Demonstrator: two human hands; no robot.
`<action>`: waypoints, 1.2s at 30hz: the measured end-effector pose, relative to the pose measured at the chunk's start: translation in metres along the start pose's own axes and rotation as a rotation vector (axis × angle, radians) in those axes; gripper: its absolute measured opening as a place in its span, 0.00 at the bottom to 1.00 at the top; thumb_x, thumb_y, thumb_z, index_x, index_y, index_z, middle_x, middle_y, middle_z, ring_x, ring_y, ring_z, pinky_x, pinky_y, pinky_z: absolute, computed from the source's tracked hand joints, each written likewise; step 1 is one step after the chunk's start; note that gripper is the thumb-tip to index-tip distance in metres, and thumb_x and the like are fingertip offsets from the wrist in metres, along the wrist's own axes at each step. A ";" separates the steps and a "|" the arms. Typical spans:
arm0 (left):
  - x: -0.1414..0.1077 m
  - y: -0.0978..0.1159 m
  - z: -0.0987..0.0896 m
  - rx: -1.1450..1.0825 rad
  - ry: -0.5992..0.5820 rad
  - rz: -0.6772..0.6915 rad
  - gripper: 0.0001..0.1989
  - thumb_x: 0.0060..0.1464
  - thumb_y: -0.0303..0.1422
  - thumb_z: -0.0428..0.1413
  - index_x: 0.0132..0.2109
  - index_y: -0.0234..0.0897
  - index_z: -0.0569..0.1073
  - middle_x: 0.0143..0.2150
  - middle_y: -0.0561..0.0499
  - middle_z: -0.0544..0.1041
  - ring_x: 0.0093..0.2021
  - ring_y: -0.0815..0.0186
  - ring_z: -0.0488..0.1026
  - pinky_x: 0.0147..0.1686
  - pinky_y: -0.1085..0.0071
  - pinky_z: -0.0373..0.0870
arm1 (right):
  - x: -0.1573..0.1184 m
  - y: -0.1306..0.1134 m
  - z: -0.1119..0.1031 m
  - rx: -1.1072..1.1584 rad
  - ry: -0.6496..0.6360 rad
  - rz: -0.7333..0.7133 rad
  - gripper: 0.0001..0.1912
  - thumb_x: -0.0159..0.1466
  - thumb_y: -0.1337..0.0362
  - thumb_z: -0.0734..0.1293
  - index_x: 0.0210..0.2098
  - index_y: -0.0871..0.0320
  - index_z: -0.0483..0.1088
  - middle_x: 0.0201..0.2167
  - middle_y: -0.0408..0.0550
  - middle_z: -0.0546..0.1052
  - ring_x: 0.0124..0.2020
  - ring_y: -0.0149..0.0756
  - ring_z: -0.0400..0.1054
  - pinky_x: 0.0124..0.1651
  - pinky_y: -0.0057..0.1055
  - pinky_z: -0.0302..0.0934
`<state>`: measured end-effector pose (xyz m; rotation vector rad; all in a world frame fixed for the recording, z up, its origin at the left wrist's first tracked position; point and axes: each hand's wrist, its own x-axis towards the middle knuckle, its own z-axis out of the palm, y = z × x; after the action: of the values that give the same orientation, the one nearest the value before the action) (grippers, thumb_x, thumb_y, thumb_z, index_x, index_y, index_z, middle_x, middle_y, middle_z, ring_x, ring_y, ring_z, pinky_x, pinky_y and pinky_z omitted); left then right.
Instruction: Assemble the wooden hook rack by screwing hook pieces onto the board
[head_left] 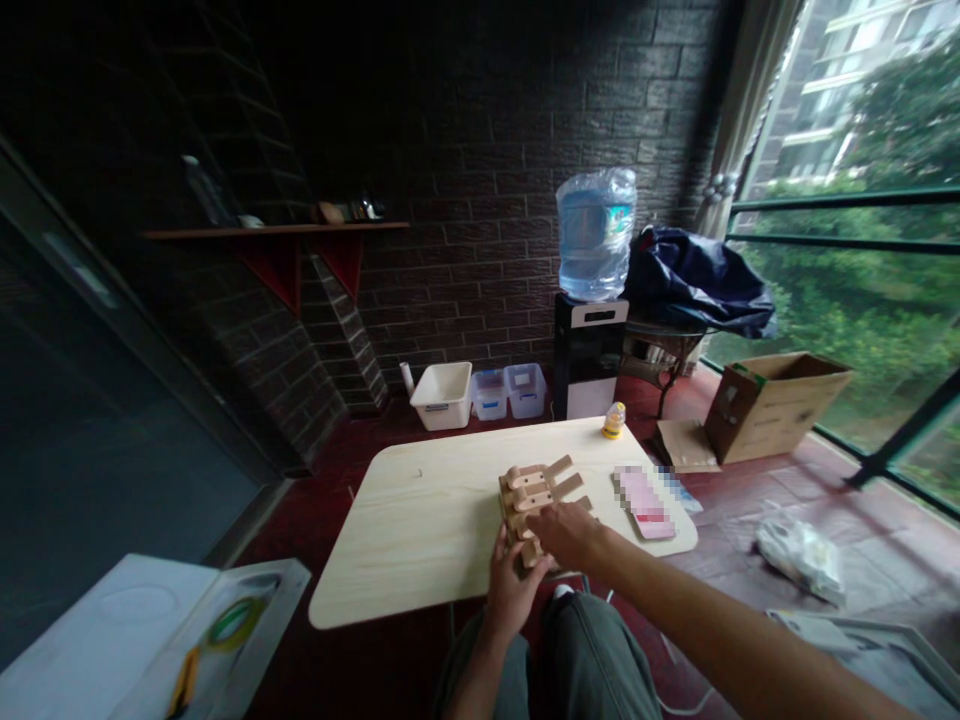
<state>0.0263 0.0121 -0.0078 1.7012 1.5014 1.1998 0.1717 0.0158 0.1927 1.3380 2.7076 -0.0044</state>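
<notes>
On the pale wooden table (420,520) in front of me lies a light wooden assembly (534,480) with several flat strips sticking out to the right and rounded ends at the left. My left hand (511,590) is closed around its near left edge, thumb and fingers on either side. From the right, my right hand (568,535) reaches over the near part, fingers bent down and closed against the wood. Those fingertips are partly hidden, so any small piece in them does not show. Both hands cover much of the near end.
Right of the assembly are a pink sheet (645,503), partly blurred out, and a small yellow-capped bottle (613,421). An opened white case (180,640) stands at lower left. Beyond the table are plastic bins (442,395), a water dispenser (592,350) and a cardboard box (772,405).
</notes>
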 end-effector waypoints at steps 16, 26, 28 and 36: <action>0.001 -0.007 -0.002 -0.025 0.007 0.008 0.16 0.52 0.41 0.64 0.48 0.47 0.81 0.70 0.45 0.67 0.73 0.46 0.61 0.69 0.47 0.64 | 0.004 -0.009 -0.007 0.089 -0.049 0.059 0.20 0.63 0.69 0.67 0.55 0.64 0.72 0.46 0.64 0.82 0.45 0.53 0.80 0.43 0.41 0.75; 0.000 -0.002 -0.003 -0.069 0.018 0.003 0.18 0.51 0.45 0.64 0.47 0.44 0.82 0.68 0.42 0.69 0.72 0.45 0.61 0.70 0.47 0.61 | 0.019 -0.002 0.017 -0.056 -0.029 0.052 0.12 0.66 0.71 0.66 0.48 0.69 0.75 0.41 0.66 0.82 0.41 0.51 0.81 0.38 0.40 0.76; 0.000 -0.001 -0.004 -0.056 0.016 -0.018 0.18 0.50 0.45 0.65 0.47 0.44 0.82 0.68 0.43 0.69 0.73 0.45 0.60 0.71 0.46 0.60 | 0.019 0.001 0.022 -0.072 -0.018 0.064 0.11 0.67 0.69 0.65 0.46 0.69 0.76 0.40 0.66 0.82 0.41 0.51 0.80 0.37 0.40 0.76; 0.002 0.010 -0.008 -0.063 0.004 -0.020 0.18 0.48 0.44 0.64 0.45 0.43 0.83 0.68 0.42 0.69 0.71 0.43 0.63 0.69 0.45 0.63 | 0.011 -0.005 0.015 -0.053 0.001 0.022 0.17 0.64 0.69 0.67 0.51 0.70 0.75 0.44 0.66 0.82 0.41 0.50 0.80 0.40 0.42 0.76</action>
<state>0.0238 0.0108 0.0045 1.6391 1.4644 1.2280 0.1633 0.0206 0.1765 1.3528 2.6740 0.0701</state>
